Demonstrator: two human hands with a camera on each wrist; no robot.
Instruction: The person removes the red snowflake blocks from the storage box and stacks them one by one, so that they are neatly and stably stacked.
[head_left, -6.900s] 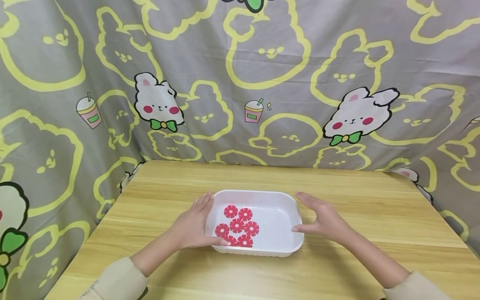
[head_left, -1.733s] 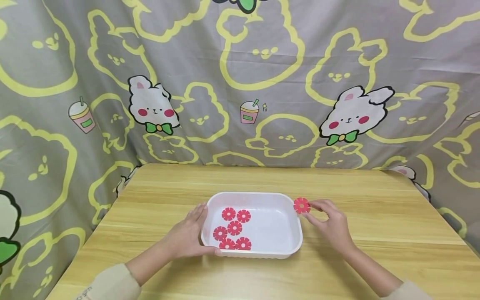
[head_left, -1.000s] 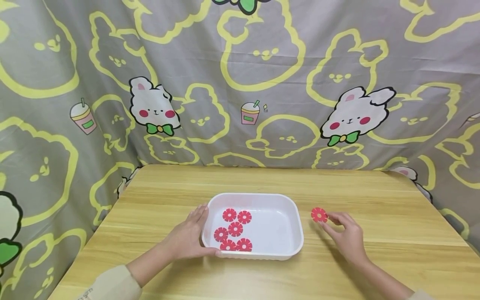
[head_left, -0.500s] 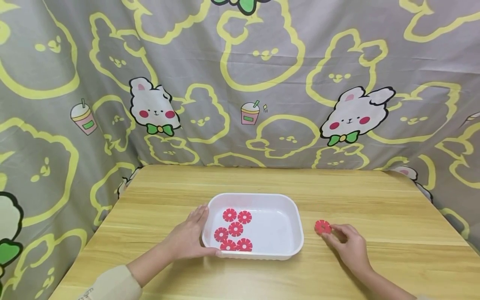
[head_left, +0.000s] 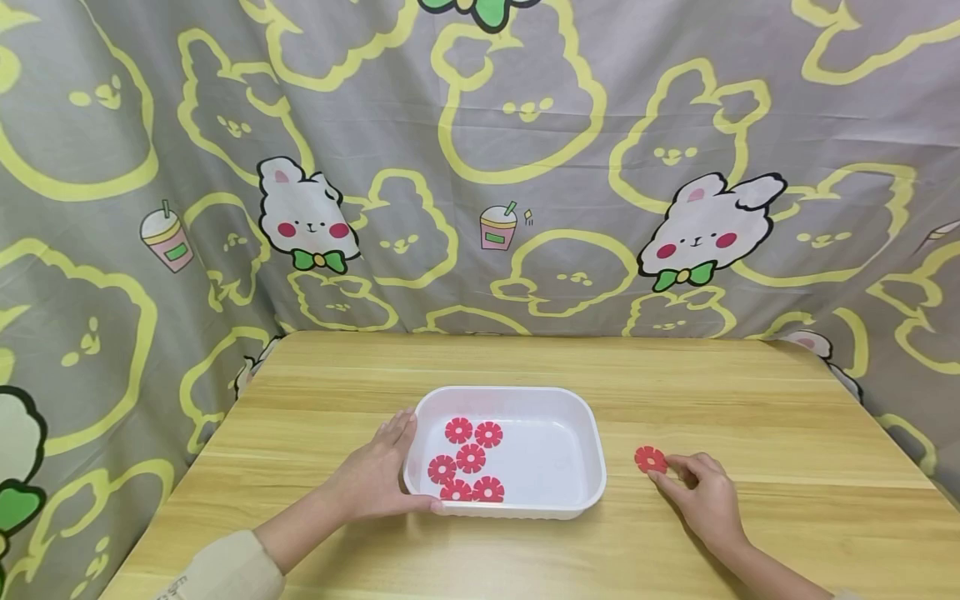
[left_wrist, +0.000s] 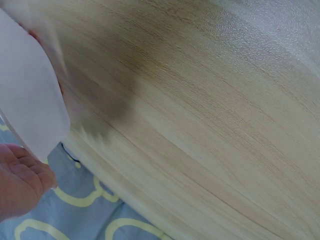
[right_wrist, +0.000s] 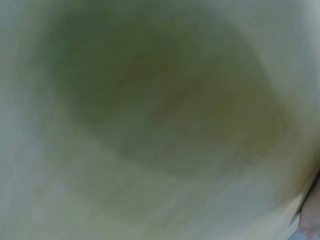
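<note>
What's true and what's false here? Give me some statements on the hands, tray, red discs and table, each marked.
The right hand holds a red disc to the right of the white tray. True.
Four discs lie inside the tray. False: six discs lie inside.
The left hand touches the tray. True.
The discs inside gather at the tray's right end. False: they lie toward its left.
The table has a wood-grain top. True.

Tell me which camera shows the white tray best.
The head view: the tray shows nearly whole, partly covered by the left hand. The left wrist view catches only a piece at its left edge; the blurry right wrist view shows none.
</note>
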